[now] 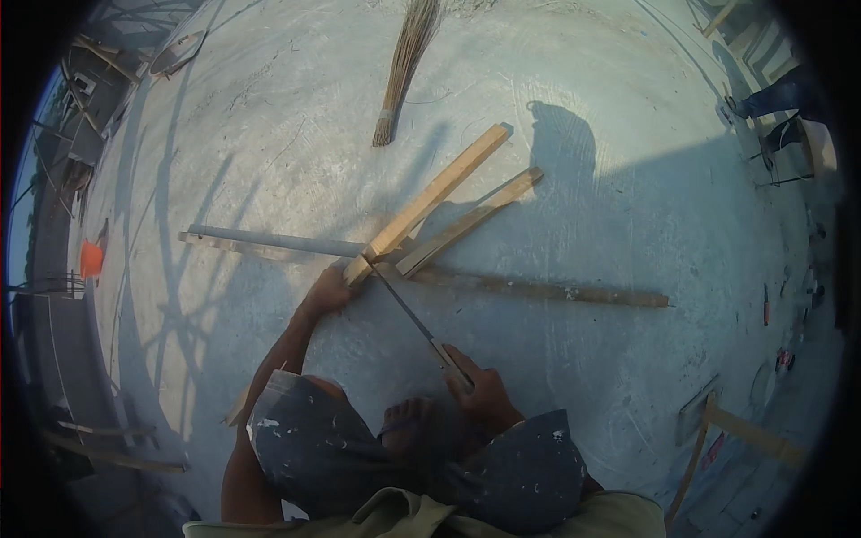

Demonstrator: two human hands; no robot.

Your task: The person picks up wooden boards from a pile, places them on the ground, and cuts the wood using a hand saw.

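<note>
In my left hand [330, 290] is the lower end of a pale square timber [448, 184], which slants up to the right across a long weathered batten [260, 240]. My right hand [475, 386] is closed on the wooden handle of a hand saw [408, 314], whose narrow blade rests on the timber just beside my left fingers. A second pale timber [475, 220] lies to the right of the first, and a darker batten [583, 294] stretches to the right beneath. My knees and one foot show at the bottom.
The concrete floor [224, 332] bears a straw broom [404, 72] ahead and a small tool [766, 305] at right. An orange container [91, 258] sits by the left edge. Timber pieces [744, 421] lie at lower right. Another person's leg [771, 99] shows at upper right.
</note>
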